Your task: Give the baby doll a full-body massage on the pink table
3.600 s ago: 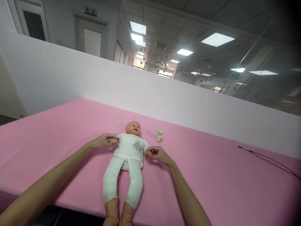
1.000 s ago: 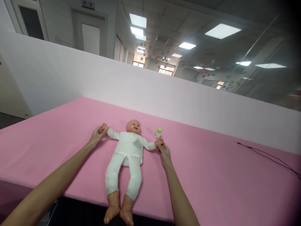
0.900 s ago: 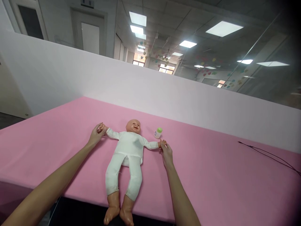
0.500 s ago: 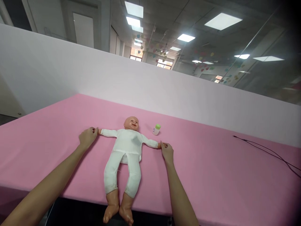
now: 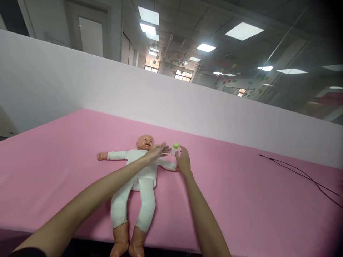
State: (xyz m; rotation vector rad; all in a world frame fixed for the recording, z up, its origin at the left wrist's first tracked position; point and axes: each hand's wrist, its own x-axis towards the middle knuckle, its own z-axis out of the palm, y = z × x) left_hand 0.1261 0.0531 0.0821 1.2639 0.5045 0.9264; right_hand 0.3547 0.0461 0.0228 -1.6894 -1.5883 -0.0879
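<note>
A baby doll in white cloth lies face up, its arms spread and its feet over the front edge of the pink-covered table. Just beyond its arm on the right stands a small whitish bottle with a green cap. My left hand reaches across the doll's chest, fingers stretched out towards the bottle's left side. On the bottle's other side is my right hand, thumb and fingers apart around it. Whether either hand touches the bottle I cannot tell. Part of the doll's chest is hidden behind my left forearm.
A thin black cable lies on the right part of the table. Along the back runs a low white partition, with glass above it at the right.
Both hands have let go of the doll's hands. My left hand has swung right across its chest to the bottle; my right hand has moved up beside the bottle.
</note>
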